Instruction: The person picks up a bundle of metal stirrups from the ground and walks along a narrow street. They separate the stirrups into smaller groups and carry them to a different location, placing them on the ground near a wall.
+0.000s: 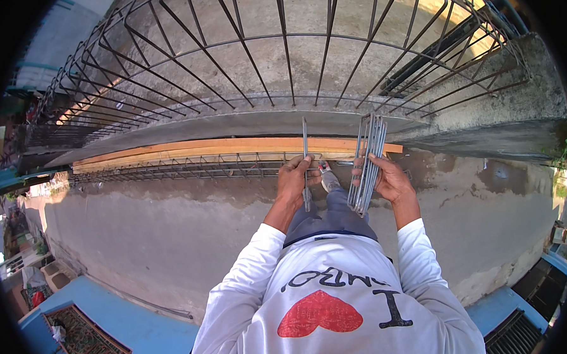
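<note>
My left hand [291,182] grips a few grey steel stirrups [304,137], seen nearly edge-on, with fingers and thumb closed round them. On the other side, my right hand [394,180] is wrapped round a thicker bundle of rectangular bent-steel stirrups [375,134]. Both sets are held upright in front of my legs, a short gap apart. How many stirrups each hand holds is hard to count, as they overlap. One of my shoes [328,180] shows between the two hands.
Bent reinforcing bars [283,34] rise along a concrete ledge [249,123] ahead. Orange-brown timber planks [219,147] lie at its foot, beside a long rebar cage [188,170]. A grey concrete floor [153,236] surrounds me, with a blue surface [144,316] behind at left.
</note>
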